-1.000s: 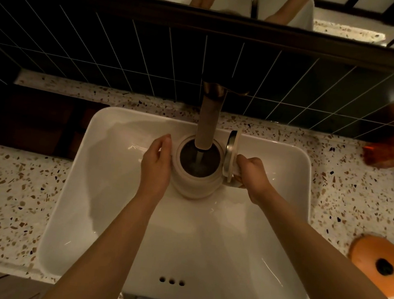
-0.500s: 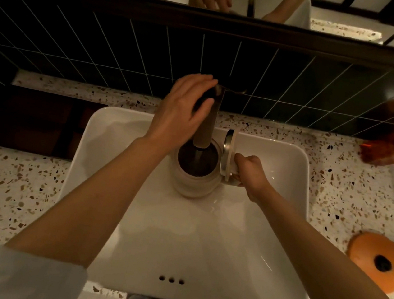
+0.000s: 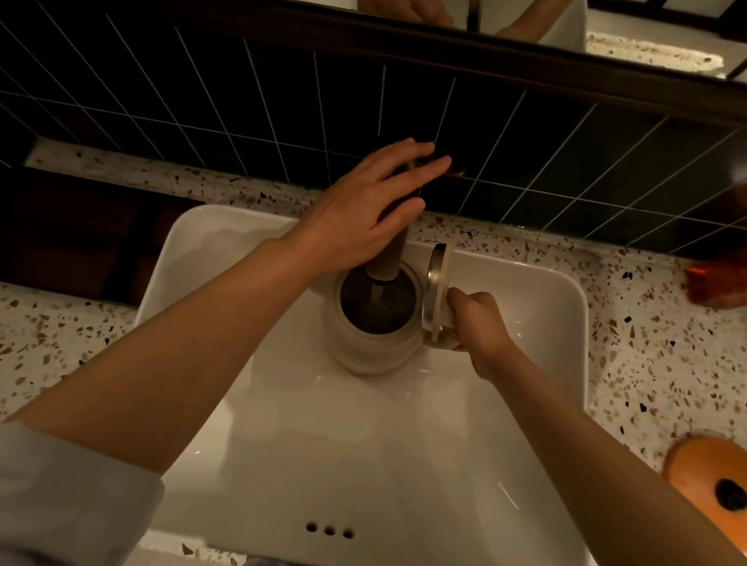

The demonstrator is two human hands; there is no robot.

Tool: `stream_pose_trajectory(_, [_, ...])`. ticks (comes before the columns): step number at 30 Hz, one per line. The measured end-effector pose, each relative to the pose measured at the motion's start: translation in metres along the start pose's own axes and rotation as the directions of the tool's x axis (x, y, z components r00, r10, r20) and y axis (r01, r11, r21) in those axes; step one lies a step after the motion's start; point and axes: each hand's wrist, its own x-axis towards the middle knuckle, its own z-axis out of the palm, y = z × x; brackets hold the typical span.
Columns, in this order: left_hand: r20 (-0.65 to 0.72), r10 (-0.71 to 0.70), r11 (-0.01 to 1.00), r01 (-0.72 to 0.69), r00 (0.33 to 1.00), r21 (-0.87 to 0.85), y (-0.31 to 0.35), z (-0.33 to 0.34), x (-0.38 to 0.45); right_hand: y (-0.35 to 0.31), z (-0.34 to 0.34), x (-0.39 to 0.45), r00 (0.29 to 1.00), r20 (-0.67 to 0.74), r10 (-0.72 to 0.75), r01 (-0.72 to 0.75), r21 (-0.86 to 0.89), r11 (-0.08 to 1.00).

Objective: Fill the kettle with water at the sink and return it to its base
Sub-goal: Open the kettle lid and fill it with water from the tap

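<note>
We see the kettle (image 3: 373, 329) sitting in the white sink (image 3: 387, 463) at frame centre, directly under the faucet (image 3: 389, 256). Kettle is a cream/off-white round body, squat and wider toward the bottom, mouth fully exposed with a dark interior. Its hinged lid (image 3: 434, 290) stands upright on the right side of the mouth, metal inner face turned toward the opening. Faucet spout tip sits just over the mouth; whether water is running we can't tell. Right hand (image 3: 479, 328) is closed around the kettle handle on the right side, mostly hiding it. Left hand (image 3: 366, 211) is up over the faucet top, fingers loosely spread and extended, resting on or just above the dark upper part; exact contact not readable. Orange round base (image 3: 719, 494) with a dark centre sits on the speckled table (image 3: 25, 348) at the right edge of the frame, well apart from the kettle. Dark tiles (image 3: 241, 116) fill the upper part.
</note>
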Motion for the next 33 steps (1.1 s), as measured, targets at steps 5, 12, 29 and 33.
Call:
stream_pose_trajectory(5, [0.003,-0.026,0.999,0.026,1.0,-0.041,-0.001,-0.001,0.0,-0.003,0.0,-0.004,1.0,0.018,-0.01,0.009,0.045,0.999])
stream_pose_trajectory(12, [0.048,0.024,0.997,-0.028,0.999,0.067,0.007,0.013,-0.003,-0.003,0.0,-0.003,1.0,0.009,0.0,-0.001,0.059,0.998])
stream_pose_trajectory(29, [0.163,-0.927,0.007,0.449,0.339,-0.893,-0.014,0.054,-0.106,0.004,0.0,0.002,1.0,0.01,0.002,-0.002,0.058,0.998])
stream_pose_trajectory(33, [0.307,-0.866,-0.176,0.335,0.394,-0.926,-0.004,0.072,-0.116,0.01,-0.001,0.007,1.0,0.005,-0.01,0.01,0.016,1.0])
